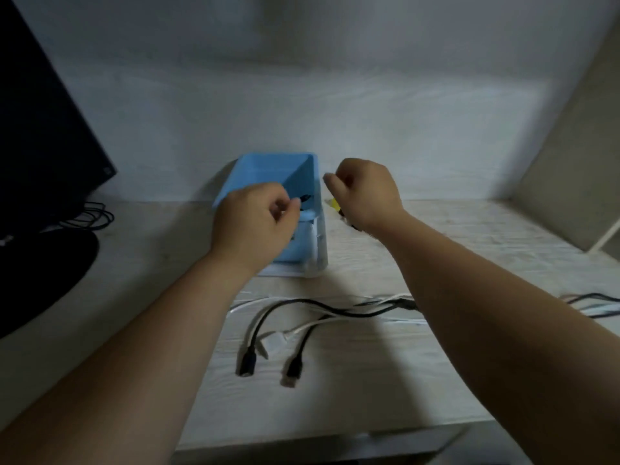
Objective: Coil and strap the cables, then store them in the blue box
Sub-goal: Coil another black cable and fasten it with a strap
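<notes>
Left forearm (161, 323) and right forearm (479, 307) bare, stretched forward. Left hand (255, 219): fingers curled, thumb meeting forefinger. Right hand (367, 193): fingers curled under. Grip contents unresolved; blurred.

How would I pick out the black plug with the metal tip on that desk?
Start at the blue box at the back of the desk and come toward the near edge, to the loose cables in front of it. Two black plugs end there; the metal-tipped plug is the right one, slimmer than its chunky all-black neighbour.
</notes>
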